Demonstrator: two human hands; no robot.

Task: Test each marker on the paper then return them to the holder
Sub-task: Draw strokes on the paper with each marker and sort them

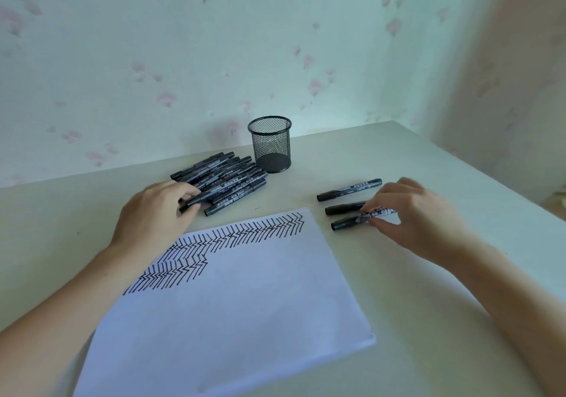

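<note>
Mesh holder (270, 145) upright at the back of the table (398, 274), nothing visible inside. Left of the holder, a heap of black markers (228, 176) lying flat. Left hand (159, 213) at the heap's near end, grip closed around one marker (196, 199) between fingers and thumb. Right of the holder and nearer, three more markers in a row: far marker (349, 190) untouched, middle marker (344, 208) partly under the right hand (413, 216), near marker (352, 222) pinched at its labelled barrel by the right fingertips. In front of the holder, paper (245, 304) lying flat (rows of black zigzag strokes along its far left part).
</note>
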